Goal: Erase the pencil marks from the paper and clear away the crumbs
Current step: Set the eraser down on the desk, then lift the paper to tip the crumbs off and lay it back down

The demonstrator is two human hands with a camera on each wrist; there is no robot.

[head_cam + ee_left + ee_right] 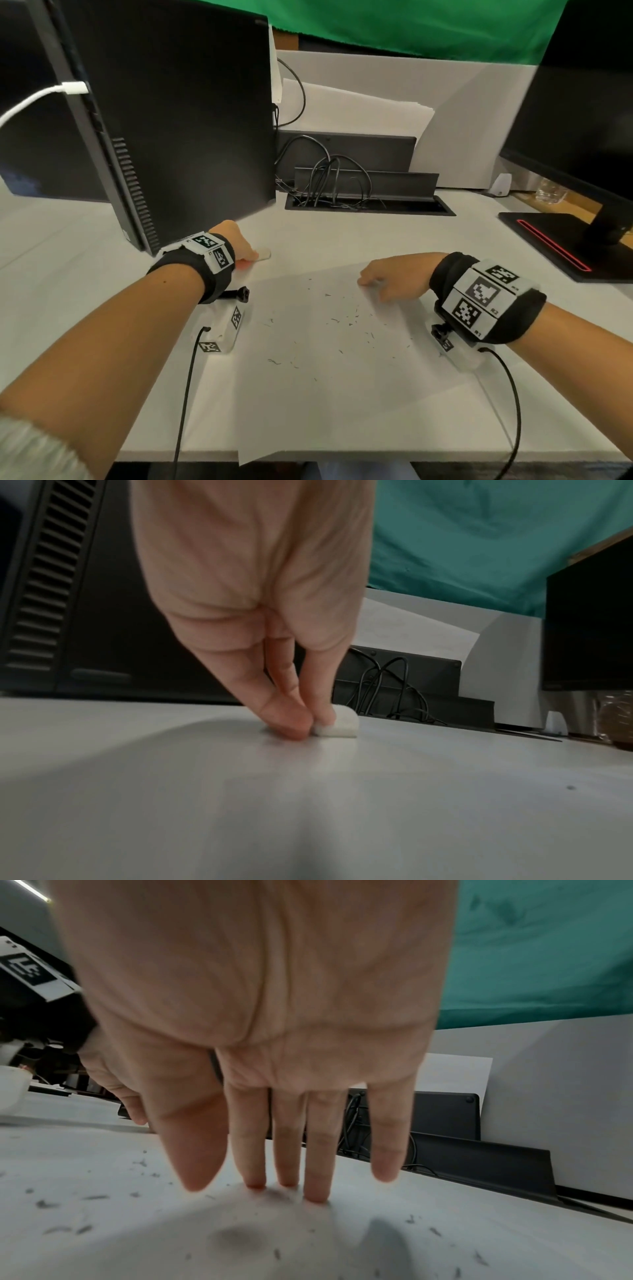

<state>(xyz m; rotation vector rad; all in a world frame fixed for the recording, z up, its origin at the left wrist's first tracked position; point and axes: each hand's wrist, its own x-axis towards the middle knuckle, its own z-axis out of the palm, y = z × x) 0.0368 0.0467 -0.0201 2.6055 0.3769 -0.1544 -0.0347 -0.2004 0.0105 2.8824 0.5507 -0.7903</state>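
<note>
A white sheet of paper (342, 394) lies on the desk in front of me, strewn with several dark eraser crumbs (346, 318). My right hand (387, 277) rests on the paper's far right part with straight fingers (316, 1183) pressing down, crumbs (85, 1229) around them. My left hand (239, 246) is just beyond the paper's far left corner, low on the desk, and pinches a small white eraser (339, 723) that touches the desk surface. The eraser (263, 255) peeks out to the right of the left fingertips (291, 723).
A black computer tower (171, 120) stands right behind the left hand. A cable tray (370, 198) with wires is set in the desk beyond the paper. A monitor stand (555, 240) sits at the far right. Stacked white sheets (359, 109) lean at the back.
</note>
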